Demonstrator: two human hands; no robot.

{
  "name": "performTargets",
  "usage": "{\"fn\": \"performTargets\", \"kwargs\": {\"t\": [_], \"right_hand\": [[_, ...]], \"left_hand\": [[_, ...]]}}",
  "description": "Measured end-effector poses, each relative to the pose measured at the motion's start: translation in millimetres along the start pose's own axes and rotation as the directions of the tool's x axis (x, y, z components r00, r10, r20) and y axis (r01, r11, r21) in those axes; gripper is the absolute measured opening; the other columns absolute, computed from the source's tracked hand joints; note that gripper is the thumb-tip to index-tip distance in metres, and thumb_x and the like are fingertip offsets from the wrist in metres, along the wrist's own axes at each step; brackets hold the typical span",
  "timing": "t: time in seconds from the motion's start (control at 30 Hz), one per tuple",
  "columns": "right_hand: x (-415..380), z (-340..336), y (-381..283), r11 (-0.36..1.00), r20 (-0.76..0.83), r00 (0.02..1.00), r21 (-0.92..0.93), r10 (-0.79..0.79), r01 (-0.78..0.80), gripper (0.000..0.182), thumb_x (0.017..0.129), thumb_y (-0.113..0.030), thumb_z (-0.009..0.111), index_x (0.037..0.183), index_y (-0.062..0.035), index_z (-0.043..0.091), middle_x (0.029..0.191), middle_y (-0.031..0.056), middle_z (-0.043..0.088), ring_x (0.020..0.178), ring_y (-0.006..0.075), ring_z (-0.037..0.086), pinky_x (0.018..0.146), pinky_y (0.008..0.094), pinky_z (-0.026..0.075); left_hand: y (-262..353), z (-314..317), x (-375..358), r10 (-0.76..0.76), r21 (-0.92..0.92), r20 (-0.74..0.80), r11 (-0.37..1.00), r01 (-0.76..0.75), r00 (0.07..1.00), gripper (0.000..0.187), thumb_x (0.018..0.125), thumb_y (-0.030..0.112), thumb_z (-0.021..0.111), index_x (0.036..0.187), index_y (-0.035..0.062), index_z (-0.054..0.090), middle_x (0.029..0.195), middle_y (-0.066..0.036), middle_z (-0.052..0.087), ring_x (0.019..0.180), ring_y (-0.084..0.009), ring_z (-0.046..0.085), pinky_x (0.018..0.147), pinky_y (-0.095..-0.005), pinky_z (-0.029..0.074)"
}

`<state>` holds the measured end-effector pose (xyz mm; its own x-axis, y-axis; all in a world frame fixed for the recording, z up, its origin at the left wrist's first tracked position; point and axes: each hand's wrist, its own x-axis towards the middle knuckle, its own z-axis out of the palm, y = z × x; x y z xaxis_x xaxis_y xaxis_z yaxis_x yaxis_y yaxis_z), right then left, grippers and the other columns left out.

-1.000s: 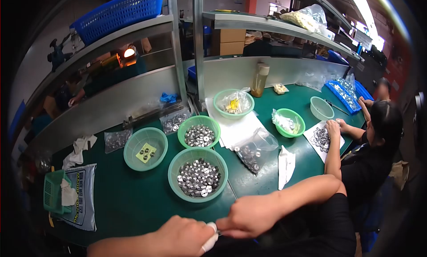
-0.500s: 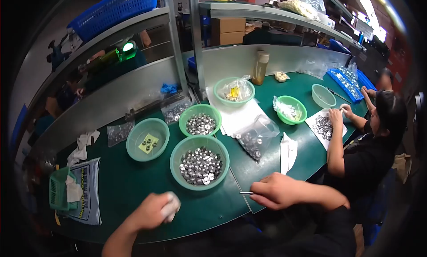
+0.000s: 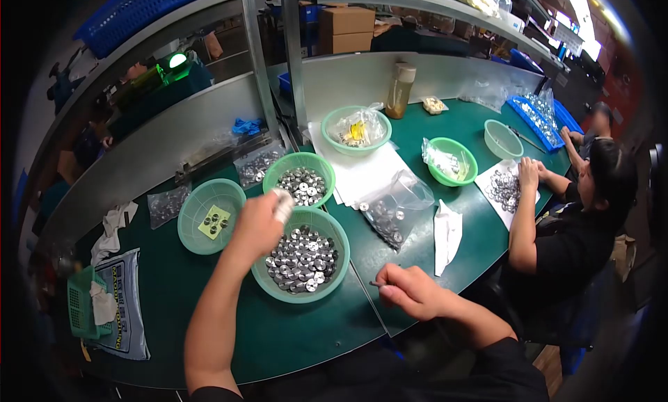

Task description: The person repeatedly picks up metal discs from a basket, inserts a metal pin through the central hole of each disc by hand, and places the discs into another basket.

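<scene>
My left hand (image 3: pixel 259 224) is raised over the left rims of two green bowls, its fingers closed. White material (image 3: pixel 283 205) shows at its fingertips; whether it is a cloth or finger covers, and what is pinched there, I cannot make out. Beneath it, the nearer green bowl (image 3: pixel 346 263) holds many round metal parts (image 3: pixel 306 263). More such parts fill the smaller green bowl (image 3: pixel 327 167) behind. My right hand (image 3: pixel 410 292) is closed on a thin metal rod (image 3: pixel 376 284), whose tip pokes out to the left above the table's front edge.
At left, a bowl (image 3: pixel 191 238) holds a yellow note with several dark rings. A bag of metal parts (image 3: pixel 386 218) and a white cloth (image 3: pixel 447 236) lie right of centre. Further right, a co-worker (image 3: pixel 563 242) handles dark rings on white paper. A metal shelf post (image 3: pixel 292 68) rises behind.
My left hand has moved up and forward from the table's front edge to over the bowls. My right hand has shifted slightly left and turned, with less of the rod showing.
</scene>
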<state>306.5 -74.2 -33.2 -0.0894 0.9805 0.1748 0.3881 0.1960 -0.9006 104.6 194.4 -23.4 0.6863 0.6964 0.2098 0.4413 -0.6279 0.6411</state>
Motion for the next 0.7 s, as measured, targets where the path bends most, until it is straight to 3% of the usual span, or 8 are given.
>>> {"fn": "performTargets", "kwargs": {"t": [0.1,0.2,0.33,0.43,0.5,0.57,0.63,0.7], "right_hand": [[27,-1,3,0.998,-0.028,0.999,0.032,-0.046,0.047,0.014,0.103,-0.016,0.055,0.097,-0.0032,0.053,0.065,0.0087,0.060,0.056,0.0261,0.060,0.055,0.0368,0.046],[66,-10,-14,0.996,0.037,0.995,-0.020,-0.091,0.091,0.014,0.101,-0.016,0.057,0.096,-0.0034,0.054,0.065,0.0113,0.061,0.057,0.0305,0.062,0.056,0.0388,0.047],[108,-7,-35,0.982,0.098,0.979,-0.039,-0.178,0.183,0.015,0.099,-0.017,0.060,0.095,-0.0031,0.057,0.067,0.0164,0.062,0.062,0.0390,0.062,0.057,0.0425,0.047],[125,3,-33,0.951,0.087,0.949,-0.035,-0.303,0.307,0.014,0.100,-0.016,0.061,0.095,-0.0034,0.057,0.065,0.0094,0.061,0.055,0.0273,0.060,0.054,0.0363,0.046],[127,1,-34,0.965,0.135,0.961,-0.077,-0.240,0.252,0.017,0.100,-0.018,0.061,0.095,-0.0025,0.059,0.066,0.0135,0.061,0.058,0.0328,0.060,0.056,0.0401,0.047],[127,-2,-31,0.973,0.167,0.971,-0.129,-0.168,0.191,0.019,0.099,-0.020,0.061,0.095,-0.0016,0.060,0.068,0.0177,0.063,0.065,0.0397,0.063,0.060,0.0459,0.048],[128,-6,-29,0.965,0.144,0.971,-0.150,-0.193,0.214,0.020,0.098,-0.021,0.064,0.093,-0.0015,0.062,0.064,0.0141,0.061,0.057,0.0323,0.060,0.056,0.0403,0.046],[127,-11,-28,0.967,0.122,0.974,-0.146,-0.193,0.209,0.022,0.098,-0.022,0.066,0.091,-0.0013,0.063,0.061,0.0121,0.059,0.053,0.0280,0.058,0.053,0.0372,0.045]], "left_hand": [[15,10,-30,0.138,0.181,0.279,0.964,-0.193,0.950,0.044,0.092,0.029,0.072,0.128,0.0045,0.064,0.105,-0.022,0.068,0.101,-0.0375,0.066,0.088,-0.0463,0.052],[28,23,-47,0.118,0.292,0.408,0.923,-0.251,0.906,0.060,0.079,0.033,0.082,0.131,0.0109,0.063,0.117,-0.017,0.063,0.114,-0.0375,0.059,0.097,-0.0456,0.049],[9,56,-51,0.126,0.167,0.371,0.966,-0.199,0.920,0.033,0.079,0.017,0.076,0.110,0.0110,0.067,0.110,-0.014,0.065,0.109,-0.0350,0.062,0.088,-0.0442,0.054],[-4,70,-50,0.029,-0.068,0.329,0.998,-0.007,0.944,0.022,0.081,0.010,0.070,0.103,0.0090,0.066,0.105,-0.014,0.068,0.104,-0.0346,0.065,0.085,-0.0445,0.054],[-3,68,-50,-0.021,-0.176,0.342,0.981,0.086,0.939,0.021,0.081,0.006,0.066,0.103,0.0078,0.066,0.103,-0.015,0.069,0.101,-0.0344,0.067,0.084,-0.0452,0.054],[21,41,-45,0.048,0.032,0.334,0.998,-0.062,0.941,0.016,0.081,0.002,0.064,0.096,0.0060,0.067,0.096,-0.016,0.070,0.093,-0.0365,0.069,0.076,-0.0462,0.054],[19,29,-41,0.051,0.067,0.344,0.995,-0.078,0.938,0.014,0.080,0.000,0.063,0.093,0.0056,0.067,0.089,-0.016,0.070,0.089,-0.0382,0.069,0.073,-0.0464,0.054],[8,22,-40,0.133,-0.048,0.279,0.991,-0.124,0.951,0.018,0.080,0.006,0.073,0.098,0.0056,0.074,0.087,-0.014,0.071,0.079,-0.0315,0.070,0.069,-0.0370,0.052]]}}
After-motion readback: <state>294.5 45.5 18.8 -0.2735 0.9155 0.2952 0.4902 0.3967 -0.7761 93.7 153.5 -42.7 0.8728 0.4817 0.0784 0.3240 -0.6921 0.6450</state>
